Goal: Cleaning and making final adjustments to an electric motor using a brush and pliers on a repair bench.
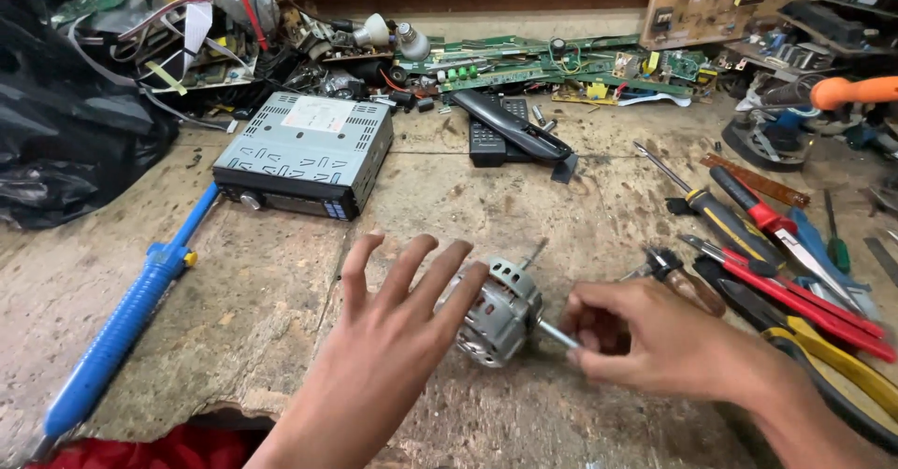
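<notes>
A small grey electric motor (501, 312) with a slotted metal housing lies on the worn workbench (281, 291). My left hand (393, 329) hovers at its left side, fingers spread, fingertips at or just above the housing. My right hand (645, 338) pinches the motor's thin steel shaft (558, 336) at the right end between thumb and fingers.
A car stereo unit (304, 154) sits behind the motor, a blue desoldering pump (131, 324) at left. Screwdrivers and pliers (786, 273) crowd the right side. Remote controls (510, 130), circuit boards (561, 67) and a black bag (65, 123) line the back.
</notes>
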